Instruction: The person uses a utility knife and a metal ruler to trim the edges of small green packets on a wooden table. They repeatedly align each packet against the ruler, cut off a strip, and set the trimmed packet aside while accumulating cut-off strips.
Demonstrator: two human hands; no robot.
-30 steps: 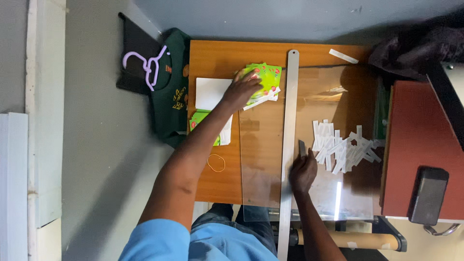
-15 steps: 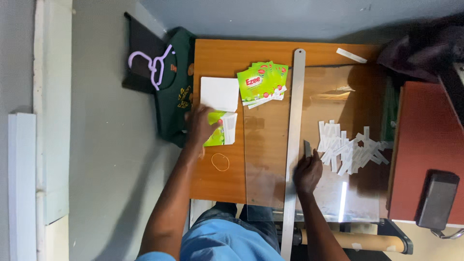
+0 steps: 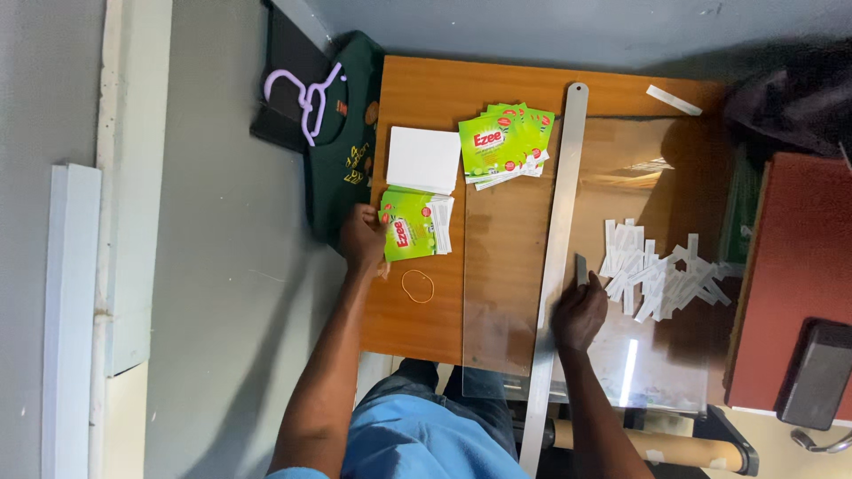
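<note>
My left hand [image 3: 362,239] grips the left edge of a small stack of green printed leaflets [image 3: 415,236] lying on the wooden desk [image 3: 426,328]. My right hand [image 3: 579,312] is closed around a small grey blade [image 3: 581,268] and rests beside a long metal ruler [image 3: 561,213]. The ruler lies along a clear glass sheet [image 3: 506,293]. A fan of more green leaflets [image 3: 504,142] sits at the far side, next to a white paper stack [image 3: 423,160]. Several cut white strips [image 3: 661,277] are piled on the glass to the right of the blade.
A tan rubber band [image 3: 417,286] lies near my left wrist. A dark green garment [image 3: 342,168] with a purple hanger [image 3: 302,99] hangs off the desk's left side. A red-brown cabinet [image 3: 790,257] carrying a black device [image 3: 816,372] stands at the right. A cardboard roll [image 3: 657,448] lies below.
My left hand has drawn back from the far fan of leaflets to the nearer stack at the desk's left edge. My right hand has stayed by the ruler.
</note>
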